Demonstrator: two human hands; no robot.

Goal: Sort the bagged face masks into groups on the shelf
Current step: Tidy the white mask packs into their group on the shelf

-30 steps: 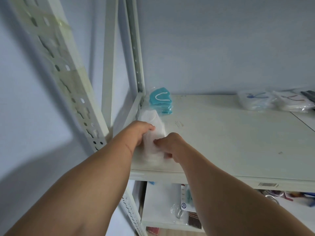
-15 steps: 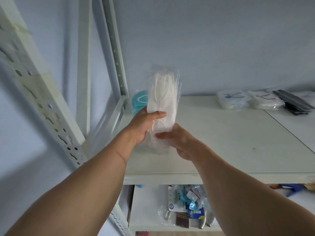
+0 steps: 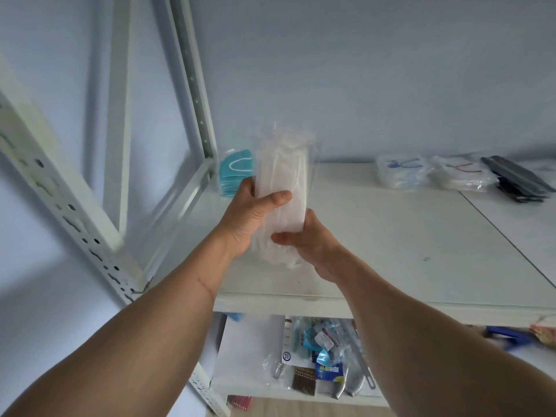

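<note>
A clear bag of white face masks (image 3: 282, 182) stands upright above the white shelf (image 3: 391, 236), held by both hands. My left hand (image 3: 249, 215) wraps its left side, thumb across the front. My right hand (image 3: 307, 242) pinches its lower right corner. A stack of teal masks (image 3: 234, 173) lies in the shelf's back left corner, partly hidden behind the bag. At the back right lie a bag of masks with blue loops (image 3: 400, 173), a bag with brown loops (image 3: 460, 176) and a pile of black masks (image 3: 517, 182).
White perforated uprights (image 3: 195, 85) and a slanted brace (image 3: 60, 191) frame the shelf's left side. The lower shelf (image 3: 252, 350) holds packaged utensils, brown sticks and small packets. A pale wall stands behind the shelf.
Both hands lifted the white mask bag off the shelf's left front and turned it upright. Over the last half second it barely moved.
</note>
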